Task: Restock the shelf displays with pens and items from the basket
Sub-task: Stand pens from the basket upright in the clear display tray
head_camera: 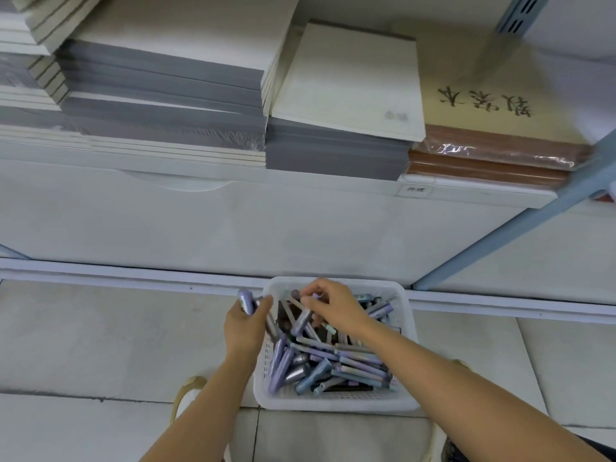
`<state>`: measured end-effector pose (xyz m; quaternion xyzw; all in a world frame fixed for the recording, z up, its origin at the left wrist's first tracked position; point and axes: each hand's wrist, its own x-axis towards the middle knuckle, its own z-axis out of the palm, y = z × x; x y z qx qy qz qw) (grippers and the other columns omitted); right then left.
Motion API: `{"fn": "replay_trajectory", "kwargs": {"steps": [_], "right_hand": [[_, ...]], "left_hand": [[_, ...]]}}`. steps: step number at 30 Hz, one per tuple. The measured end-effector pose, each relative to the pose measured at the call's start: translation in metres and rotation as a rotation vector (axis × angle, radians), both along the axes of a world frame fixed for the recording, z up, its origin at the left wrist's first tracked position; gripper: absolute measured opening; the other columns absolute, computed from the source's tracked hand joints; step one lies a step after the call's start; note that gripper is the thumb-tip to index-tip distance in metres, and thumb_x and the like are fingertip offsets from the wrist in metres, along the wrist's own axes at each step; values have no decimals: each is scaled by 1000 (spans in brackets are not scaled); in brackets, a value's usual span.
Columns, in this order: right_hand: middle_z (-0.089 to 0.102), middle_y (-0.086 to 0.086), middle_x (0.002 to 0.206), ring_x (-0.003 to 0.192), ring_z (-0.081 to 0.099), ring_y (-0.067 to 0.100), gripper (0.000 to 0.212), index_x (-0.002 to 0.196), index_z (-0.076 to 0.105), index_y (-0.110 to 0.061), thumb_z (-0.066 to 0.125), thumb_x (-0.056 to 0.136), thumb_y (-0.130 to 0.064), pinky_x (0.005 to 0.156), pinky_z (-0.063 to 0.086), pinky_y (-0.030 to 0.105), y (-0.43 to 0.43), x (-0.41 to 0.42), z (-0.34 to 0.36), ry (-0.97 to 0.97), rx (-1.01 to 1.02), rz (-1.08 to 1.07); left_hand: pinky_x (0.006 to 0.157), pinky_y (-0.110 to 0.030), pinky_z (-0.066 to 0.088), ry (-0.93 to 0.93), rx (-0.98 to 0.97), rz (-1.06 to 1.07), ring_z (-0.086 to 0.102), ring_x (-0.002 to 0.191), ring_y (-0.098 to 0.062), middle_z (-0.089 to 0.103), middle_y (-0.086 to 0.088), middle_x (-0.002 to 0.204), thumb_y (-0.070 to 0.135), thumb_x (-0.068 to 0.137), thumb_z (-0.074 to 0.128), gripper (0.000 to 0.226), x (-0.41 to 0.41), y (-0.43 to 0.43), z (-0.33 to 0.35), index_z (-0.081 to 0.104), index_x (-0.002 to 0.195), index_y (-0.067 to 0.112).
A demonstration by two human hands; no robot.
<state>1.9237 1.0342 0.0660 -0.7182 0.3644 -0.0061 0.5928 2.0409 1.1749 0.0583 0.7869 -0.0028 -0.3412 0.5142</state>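
Two bare forearms reach up from the bottom edge of the frame toward a white plastic basket (pixel 333 405) that sits on the tiled floor (pixel 83 345) at lower centre. The left hand (pixel 245 325) is at the basket's left rim, its fingers (pixel 265 303) curled round a few purple pens (pixel 246 301) whose ends stick up above the hand. The right hand (pixel 338 308) is over the far half of the basket, with thumb and fingertips bent down and pinching a lilac pen (pixel 301 321) that lies slanted on the heap; blur hides the exact grip. The basket holds a loose pile of pens (pixel 336 361), purple, blue-grey and silver, lying in all directions.

Across the upper half of the frame runs a white shelf (pixel 233 188) with a small label (pixel 415 190) on its front edge. On it stand stacks of grey-edged notebooks (pixel 160 95) at upper left, a white pad (pixel 350 81) on a grey stack at upper centre, and wrapped brown notebooks (pixel 493 105) with brush lettering at upper right. A blue-grey shelf post (pixel 520 235) slants down the right side.
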Motion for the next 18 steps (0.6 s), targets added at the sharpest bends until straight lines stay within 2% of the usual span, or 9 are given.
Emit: {"fn": "replay_trajectory", "kwargs": {"steps": [2, 4, 7, 12, 15, 18], "right_hand": [[66, 9, 84, 65, 67, 16, 6, 93, 64, -9, 67, 90, -14, 68, 60, 32, -10, -4, 11, -76, 126, -164], [65, 11, 73, 61, 67, 18, 6, 89, 62, -3, 66, 89, -8, 64, 60, 33, -18, -8, 27, -176, 224, -267], [67, 7, 66, 61, 68, 21, 7, 87, 62, -1, 65, 90, -6, 64, 59, 30, -24, -14, 54, -290, 295, -350], [65, 9, 70, 60, 66, 20, 7, 92, 59, 1, 62, 92, -6, 63, 59, 31, -19, -22, 109, -430, 272, -299], [62, 11, 73, 59, 65, 19, 8, 96, 60, 2, 60, 93, -6, 62, 59, 31, -17, -28, 147, -486, 190, -240], [64, 13, 80, 62, 66, 21, 4, 94, 63, -1, 63, 90, -3, 67, 60, 32, -16, -36, 185, -547, 113, -197]], "left_hand": [[54, -31, 39, 38, -9, 48, 45, 56, -21, 54, -10, 59, 19, 86, 66, 27, 7, -1, 6, 52, 67, 5], [49, -28, 42, 129, -80, 46, 52, 53, -22, 67, -7, 61, 15, 88, 64, 21, 9, -4, 19, 62, 72, 3], [42, -24, 41, 277, -214, -27, 54, 45, -19, 62, -7, 58, 17, 89, 67, 21, 2, -13, 45, 60, 72, 6], [43, -23, 44, 364, -531, -65, 54, 47, -16, 57, -5, 59, 12, 92, 63, 18, -13, -37, 108, 67, 74, 11], [43, -21, 44, 313, -602, -91, 58, 48, -13, 60, -4, 59, 13, 93, 60, 17, -19, -44, 151, 67, 79, 6], [43, -22, 45, 251, -605, -141, 58, 47, -11, 62, -3, 56, 17, 95, 59, 17, -26, -50, 194, 65, 84, 6]]}}
